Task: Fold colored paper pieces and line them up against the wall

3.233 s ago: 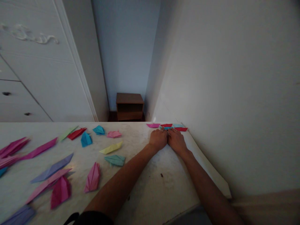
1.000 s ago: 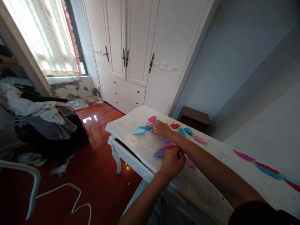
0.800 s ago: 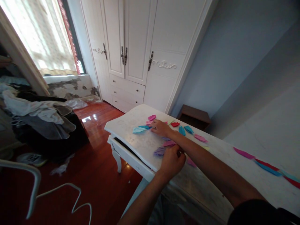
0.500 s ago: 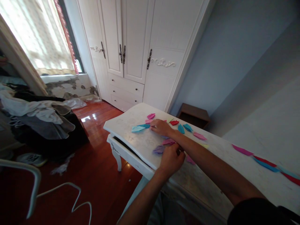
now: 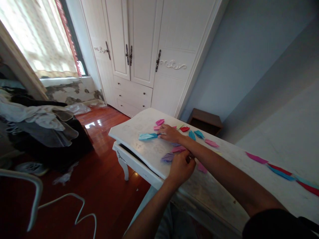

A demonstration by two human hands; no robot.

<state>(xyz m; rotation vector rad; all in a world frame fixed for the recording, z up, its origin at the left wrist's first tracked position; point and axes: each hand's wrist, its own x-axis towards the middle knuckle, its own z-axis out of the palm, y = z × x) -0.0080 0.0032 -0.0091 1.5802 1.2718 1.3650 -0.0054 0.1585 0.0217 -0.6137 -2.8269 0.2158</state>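
My right hand (image 5: 169, 133) reaches across the white table (image 5: 136, 127), its fingertips pinching the end of a blue folded paper piece (image 5: 155, 135). A light blue paper piece (image 5: 145, 136) lies overlapped with it, pointing left. Nearer the front edge, my left hand (image 5: 182, 166) is closed, thumb and fingers curled together; what they hold, if anything, is hidden. Just left of it lies a purple paper piece (image 5: 167, 157), with a magenta piece (image 5: 178, 149) behind. Pink pieces (image 5: 159, 122) rest beyond my right hand.
Red (image 5: 184, 129), blue (image 5: 199, 134) and pink (image 5: 211, 143) papers lie along the table's back edge. A joined paper strip (image 5: 281, 171) stretches right. A brown box-like cabinet (image 5: 205, 120) and a white wardrobe (image 5: 142, 43) stand behind. Clothes (image 5: 47, 121) are heaped at left.
The light blue paper has turned slightly and lies more level at my right fingertips. My left hand stays nearly in place. The whole view has shifted a little.
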